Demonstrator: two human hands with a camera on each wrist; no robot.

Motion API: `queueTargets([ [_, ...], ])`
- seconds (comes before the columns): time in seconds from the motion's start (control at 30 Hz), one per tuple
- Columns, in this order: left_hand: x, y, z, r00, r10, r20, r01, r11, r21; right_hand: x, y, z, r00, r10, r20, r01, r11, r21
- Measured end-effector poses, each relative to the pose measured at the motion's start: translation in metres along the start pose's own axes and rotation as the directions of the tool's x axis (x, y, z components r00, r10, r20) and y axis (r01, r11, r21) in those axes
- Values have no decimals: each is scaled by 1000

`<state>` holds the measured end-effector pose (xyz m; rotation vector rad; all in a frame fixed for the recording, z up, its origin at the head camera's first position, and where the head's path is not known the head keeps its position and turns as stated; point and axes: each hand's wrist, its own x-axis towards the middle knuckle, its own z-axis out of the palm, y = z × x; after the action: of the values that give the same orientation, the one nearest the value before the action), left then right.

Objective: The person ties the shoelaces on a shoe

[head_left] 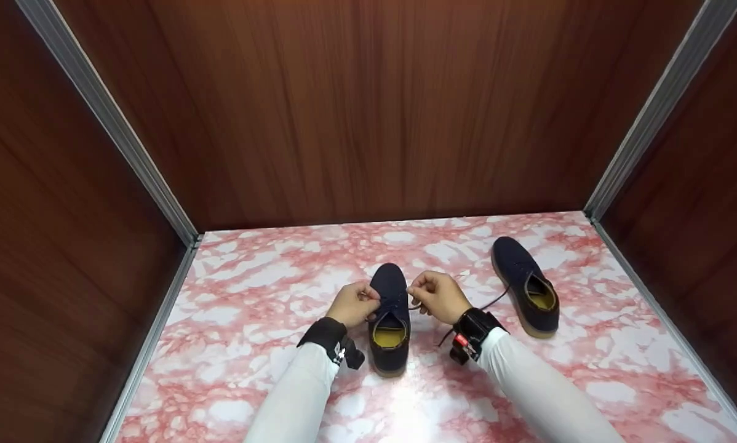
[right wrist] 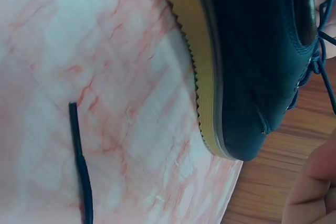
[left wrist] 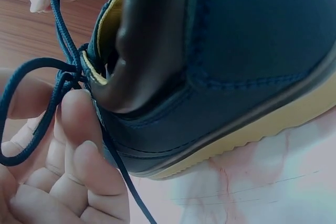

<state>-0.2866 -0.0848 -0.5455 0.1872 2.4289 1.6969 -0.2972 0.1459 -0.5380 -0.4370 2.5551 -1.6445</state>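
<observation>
A navy lace-up shoe (head_left: pixel 388 280) with a yellow lining and tan sole stands on the table between both hands, toe pointing away. At its laces, my left hand (head_left: pixel 351 305) pinches the shoelace; the left wrist view shows a lace loop (left wrist: pixel 25 66) standing out from the knot (left wrist: pixel 71 72), thumb and fingertip close against it. On the shoe's other side, my right hand (head_left: pixel 440 298) has thumb and index finger together on a strand of the same shoelace (left wrist: pixel 62 19), drawn away from the knot. In the right wrist view only part of that hand (right wrist: pixel 315 192) appears.
The matching navy shoe (head_left: pixel 516 264) stands farther right, its untied lace (head_left: pixel 494 301) trailing under my right wrist; a lace tip (right wrist: pixel 73 121) lies on the tabletop. Brown wood-grain panels (head_left: pixel 368 111) enclose the red-and-white marbled table (head_left: pixel 239 332) at the back and sides.
</observation>
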Motion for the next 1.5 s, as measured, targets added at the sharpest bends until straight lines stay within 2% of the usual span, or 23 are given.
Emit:
queueTargets([
  [0.33, 1, 0, 1, 999, 3, -53, -4, 1000, -11, 0, -1, 2, 999, 14, 32, -14, 1000, -7],
  [0.5, 0, 1, 1, 999, -6, -42, 5, 1000, -29, -1, -3, 2, 998, -11, 64, 13, 999, -31],
  [0.8, 0, 3, 4, 1000, -10, -29, 8, 999, -48, 1, -2, 7, 995, 8, 104, -6, 1000, -23],
  [1.0, 0, 4, 3, 1000, -19, -6, 19, 998, -51, 1, -2, 8, 991, -8, 135, 20, 996, -86],
  [1.33, 0, 3, 3, 1000, -5, 0, 6, 1000, -3, 1, -3, 10, 984, -70, 162, 87, 991, -102],
  [1.5, 0, 3, 3, 1000, -6, 5, 6, 1000, 6, 1, -5, 13, 983, -63, 170, 83, 990, -113],
])
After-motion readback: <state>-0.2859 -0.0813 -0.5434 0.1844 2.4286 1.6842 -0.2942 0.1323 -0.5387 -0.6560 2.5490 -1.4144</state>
